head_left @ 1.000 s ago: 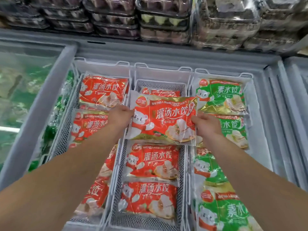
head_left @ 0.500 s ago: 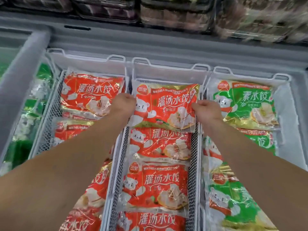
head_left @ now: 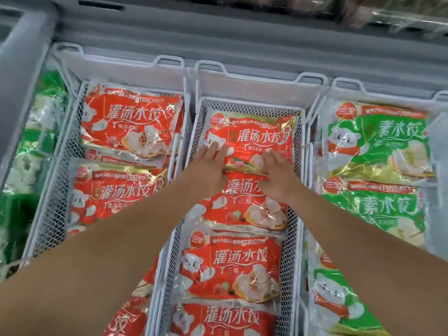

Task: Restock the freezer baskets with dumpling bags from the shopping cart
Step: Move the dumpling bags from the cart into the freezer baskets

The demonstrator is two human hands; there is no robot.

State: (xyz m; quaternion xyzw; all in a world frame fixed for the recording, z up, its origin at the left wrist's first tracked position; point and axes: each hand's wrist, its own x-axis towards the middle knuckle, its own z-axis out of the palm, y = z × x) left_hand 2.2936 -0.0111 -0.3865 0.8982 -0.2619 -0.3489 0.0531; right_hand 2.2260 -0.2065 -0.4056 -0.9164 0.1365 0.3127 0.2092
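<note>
Now both hands lie flat, fingers straight, on the red dumpling bag [head_left: 252, 139] at the far end of the middle basket [head_left: 299, 190]: left hand [head_left: 208, 166] over its left corner, right hand [head_left: 276, 173] hiding its near edge. Blurred packages [head_left: 388, 13] above defy identification.

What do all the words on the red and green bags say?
"灌汤水饺": big white words on each red bag in the middle basket and left basket.
"素水饺": big white words on the green bags.
"三全": round logo in each bag's corner.
"三鲜": small words on the lower red bags.
The small banner lines across the top of each bag are too blurred to read.
</note>
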